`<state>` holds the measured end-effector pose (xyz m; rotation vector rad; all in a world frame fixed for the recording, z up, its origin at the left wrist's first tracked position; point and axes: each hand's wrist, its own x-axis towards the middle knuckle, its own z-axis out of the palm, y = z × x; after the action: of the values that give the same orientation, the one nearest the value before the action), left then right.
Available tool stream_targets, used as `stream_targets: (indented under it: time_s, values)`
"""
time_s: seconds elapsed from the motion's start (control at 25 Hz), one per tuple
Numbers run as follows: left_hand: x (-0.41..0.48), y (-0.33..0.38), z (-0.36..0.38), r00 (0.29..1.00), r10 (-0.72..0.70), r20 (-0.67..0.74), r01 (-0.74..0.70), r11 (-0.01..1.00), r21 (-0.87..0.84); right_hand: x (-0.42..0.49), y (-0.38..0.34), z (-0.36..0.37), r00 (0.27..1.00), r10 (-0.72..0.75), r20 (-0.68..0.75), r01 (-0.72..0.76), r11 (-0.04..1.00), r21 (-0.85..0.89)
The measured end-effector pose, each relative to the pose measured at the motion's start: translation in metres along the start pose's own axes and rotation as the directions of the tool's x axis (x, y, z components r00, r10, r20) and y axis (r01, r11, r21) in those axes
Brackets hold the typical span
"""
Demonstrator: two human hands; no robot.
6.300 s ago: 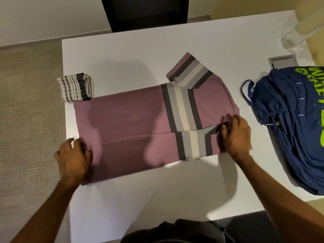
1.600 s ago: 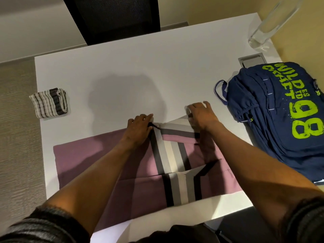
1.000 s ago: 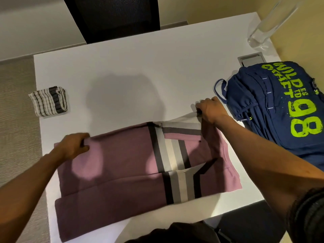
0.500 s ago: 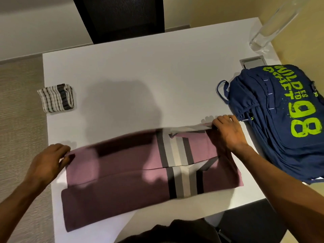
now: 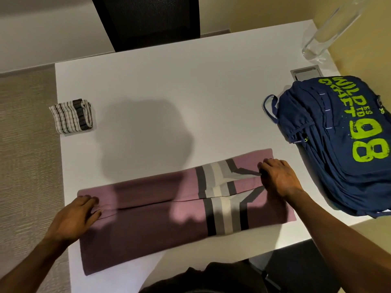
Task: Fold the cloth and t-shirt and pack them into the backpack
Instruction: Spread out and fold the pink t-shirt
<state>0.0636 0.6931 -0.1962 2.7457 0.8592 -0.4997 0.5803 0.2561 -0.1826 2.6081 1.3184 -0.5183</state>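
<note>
T-shirt [image 5: 160, 218]: mauve soft knit with grey, white and black bands; lies lower centre of frame as a long flat strip, both long sides folded in to meet at a middle seam. Step in hand: lengthwise fold being pressed; next likely calls for folding end over end.
Left hand [image 5: 74, 216]: flat, fingers spread on the strip's left end, gripping nothing.
Right hand [image 5: 277, 178]: fingers curled, pinching the flap edge.
Cloth [image 5: 72, 117]: striped, folded square, upper left.
Backpack [image 5: 342, 142]: navy, limp, right edge.
Table [image 5: 190, 81]: white, smooth.
</note>
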Motion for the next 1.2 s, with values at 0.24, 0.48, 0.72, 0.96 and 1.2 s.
stream_targets:
  time_s: [0.24,0.48,0.72,0.96,1.2]
  values:
    - [0.037,0.094,-0.025,0.972,0.020,-0.235,-0.064,0.982,-0.180,0.001,-0.067,-0.002,0.983,0.082,-0.166,-0.045,0.975,0.218]
    - [0.081,0.243,0.016,0.939,0.109,-0.327,-0.206,0.938,-0.279,0.016,-0.188,0.028,0.992,0.024,-0.121,0.010,0.963,0.268]
    - [0.078,0.282,0.049,0.992,-0.058,-0.112,0.027,0.964,-0.263,0.010,-0.185,0.049,0.982,-0.006,-0.191,0.051,0.971,0.232]
    - [0.051,0.210,0.060,0.950,-0.279,-0.141,0.236,0.935,-0.263,0.012,-0.121,0.060,0.989,0.130,-0.065,-0.114,0.971,0.211]
    - [0.023,0.145,0.062,0.886,-0.448,-0.124,0.395,0.867,-0.305,0.020,-0.074,0.054,0.969,0.249,-0.013,-0.238,0.940,0.246]
